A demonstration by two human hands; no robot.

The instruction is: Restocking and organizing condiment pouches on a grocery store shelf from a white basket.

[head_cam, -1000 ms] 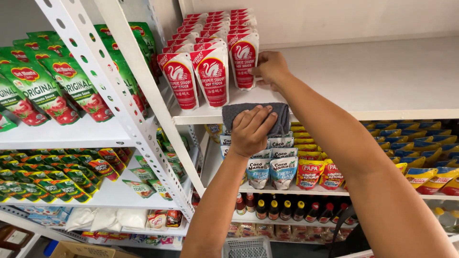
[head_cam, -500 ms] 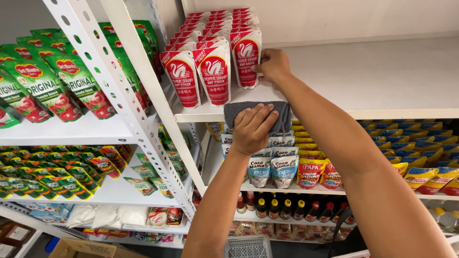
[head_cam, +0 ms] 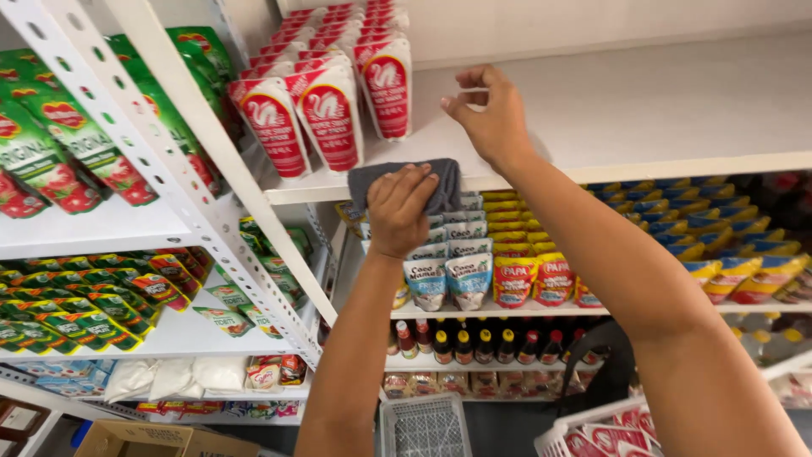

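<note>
One grey cloth (head_cam: 406,182) lies over the front edge of the white shelf (head_cam: 677,110), and I see my left hand (head_cam: 399,207) pressed on it with its fingers curled down over the fabric, gripping it against that edge. Just beside it my right hand (head_cam: 491,118) rests further back on the bare shelf board, holding nothing, fingers bent narrow with the tips drawn close, near the rightmost red-and-white pouch (head_cam: 387,85). Rows of those pouches fill the shelf's left end, green pouches (head_cam: 51,144) stand on the neighbouring rack, and dark bottles (head_cam: 461,343) line a lower shelf.
</note>
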